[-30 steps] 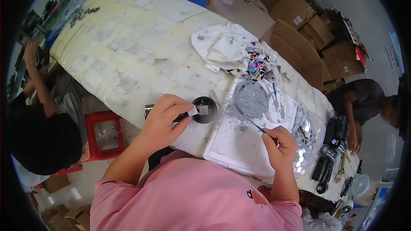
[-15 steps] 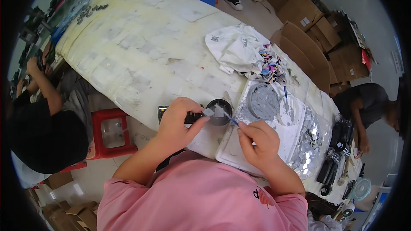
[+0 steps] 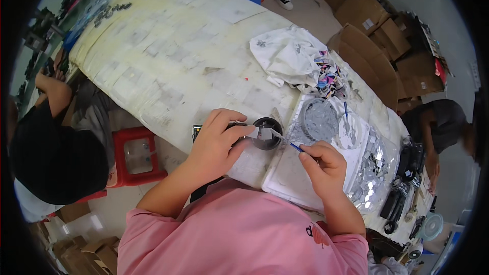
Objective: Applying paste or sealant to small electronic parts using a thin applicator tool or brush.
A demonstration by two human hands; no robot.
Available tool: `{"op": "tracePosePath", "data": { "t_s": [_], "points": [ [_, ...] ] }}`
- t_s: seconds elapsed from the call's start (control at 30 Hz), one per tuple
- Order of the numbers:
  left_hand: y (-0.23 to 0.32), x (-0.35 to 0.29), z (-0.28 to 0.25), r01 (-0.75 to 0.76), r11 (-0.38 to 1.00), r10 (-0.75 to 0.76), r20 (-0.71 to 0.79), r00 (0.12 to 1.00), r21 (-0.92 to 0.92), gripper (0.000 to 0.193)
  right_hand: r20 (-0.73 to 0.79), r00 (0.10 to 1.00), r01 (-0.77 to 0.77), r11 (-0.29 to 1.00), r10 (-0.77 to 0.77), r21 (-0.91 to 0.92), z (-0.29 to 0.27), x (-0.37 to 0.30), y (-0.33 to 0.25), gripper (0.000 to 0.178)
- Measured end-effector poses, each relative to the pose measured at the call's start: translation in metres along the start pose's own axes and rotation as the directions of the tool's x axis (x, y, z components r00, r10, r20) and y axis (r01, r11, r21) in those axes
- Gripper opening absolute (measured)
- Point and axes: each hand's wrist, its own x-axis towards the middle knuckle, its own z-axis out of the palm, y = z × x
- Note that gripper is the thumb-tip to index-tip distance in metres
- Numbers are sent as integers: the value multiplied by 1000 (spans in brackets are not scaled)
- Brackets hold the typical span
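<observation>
A black round-headed object (image 3: 268, 146), like a dish with a handle, lies on the table before me. Inside its round head is a small pale square (image 3: 266, 134). My left hand (image 3: 216, 140) rests over the handle part, mostly hiding it. Its thumb and fingertips pinch another small pale square piece (image 3: 253, 132) at the rim. In my right hand (image 3: 326, 167) is a thin blue-handled tool (image 3: 295, 146), held like a pen. Its pale tip points left, at the right side of the round head; whether it touches is unclear.
Right of it lies a white tray (image 3: 280, 178) with a round container of grey paste (image 3: 320, 119) and a white lid-like disc (image 3: 350, 131). Beyond are a plastic bag of shiny squares (image 3: 374, 173), black handled items (image 3: 392, 206) and a white cloth (image 3: 285, 56). People sit at both sides.
My right hand and the blue-handled tool have drawn back to the right, away from the round head. My left fingers have shifted slightly and are straighter over the handle. The view has shifted slightly.
</observation>
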Motion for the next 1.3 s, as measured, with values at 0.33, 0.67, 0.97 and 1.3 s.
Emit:
{"op": "tracePosePath", "data": {
  "t_s": [0.33, 0.67, 0.97, 1.3],
  "points": [
    [-11, -16, 11, 179, 939, -185, 5, 983, -295, 36, 242, 829, 559, 716, -505, -419, 21, 9, -6, 22],
    [-2, -3, 13, 166, 935, -195, -65, 979, -312, 32, 243, 822, 557, 643, -515, -525, -14, 3, -19, 28],
    [13, 30, 19, -197, 974, 191, 66, 979, 116, 26, -24, 920, 302, 749, -390, -589, -44, -9, -10, 21],
    [26, 12, 24, -204, 883, 176, 105, 979, 424, 21, -19, 967, 180, 734, -254, -655, -59, -20, 6, 15]
  ]
}}
